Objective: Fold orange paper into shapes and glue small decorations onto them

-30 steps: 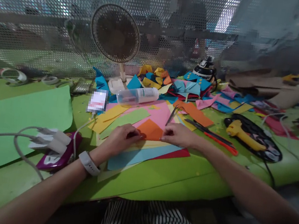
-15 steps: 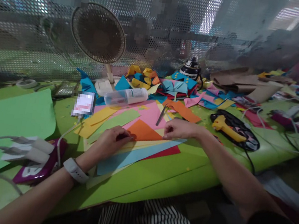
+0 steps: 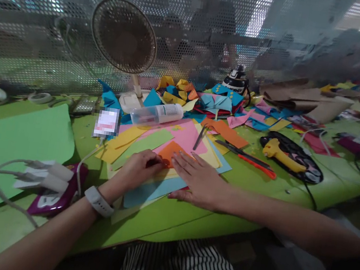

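Observation:
A small orange paper lies on a stack of coloured sheets, with a light blue sheet under it. My left hand, a white watch on its wrist, pinches the orange paper's left corner with curled fingers. My right hand lies flat and open over the orange paper's right part, fingers stretched out to the left, pressing it down. Most of the orange paper is hidden under the right hand.
Behind the stack lie a clear bottle, a small fan, folded paper shapes, scissors, a red-handled cutter and a yellow glue gun. A large green sheet and a power strip with white plugs are on the left.
My right hand moved from the orange paper's right corner to lie flat over it, fingers spread. The left hand kept its pinch on the left corner. The camera shifted slightly.

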### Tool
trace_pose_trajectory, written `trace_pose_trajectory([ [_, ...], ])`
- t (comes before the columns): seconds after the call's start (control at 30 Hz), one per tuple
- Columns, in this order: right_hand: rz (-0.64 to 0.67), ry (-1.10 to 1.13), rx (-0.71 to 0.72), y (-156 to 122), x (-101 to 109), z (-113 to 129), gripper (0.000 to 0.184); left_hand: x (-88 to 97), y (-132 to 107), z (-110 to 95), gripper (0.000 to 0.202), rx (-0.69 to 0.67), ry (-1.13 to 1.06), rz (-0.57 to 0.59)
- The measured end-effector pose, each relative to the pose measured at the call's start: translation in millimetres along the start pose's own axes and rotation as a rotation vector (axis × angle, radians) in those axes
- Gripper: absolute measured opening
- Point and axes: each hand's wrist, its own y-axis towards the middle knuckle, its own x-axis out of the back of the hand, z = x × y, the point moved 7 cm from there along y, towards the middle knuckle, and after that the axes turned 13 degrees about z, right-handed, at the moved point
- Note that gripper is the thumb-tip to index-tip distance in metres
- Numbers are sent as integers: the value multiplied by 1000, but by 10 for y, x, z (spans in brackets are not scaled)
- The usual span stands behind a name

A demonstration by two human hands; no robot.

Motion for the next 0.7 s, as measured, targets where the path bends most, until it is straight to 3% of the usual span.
trace_pose_trajectory([
  [0.13, 15, -1, -28, -11, -155, -47, 87, -11, -3, 0, 26, 23, 6, -5],
  [0.43, 49, 12, -31, -16, -183, -58, 86, 11, -49, 10, 25, 60, 59, -7],
  [0.7, 12, 8, -8, -31, -212, -68, 81, 152, -172, 127, 26, 144, 174, 12],
])
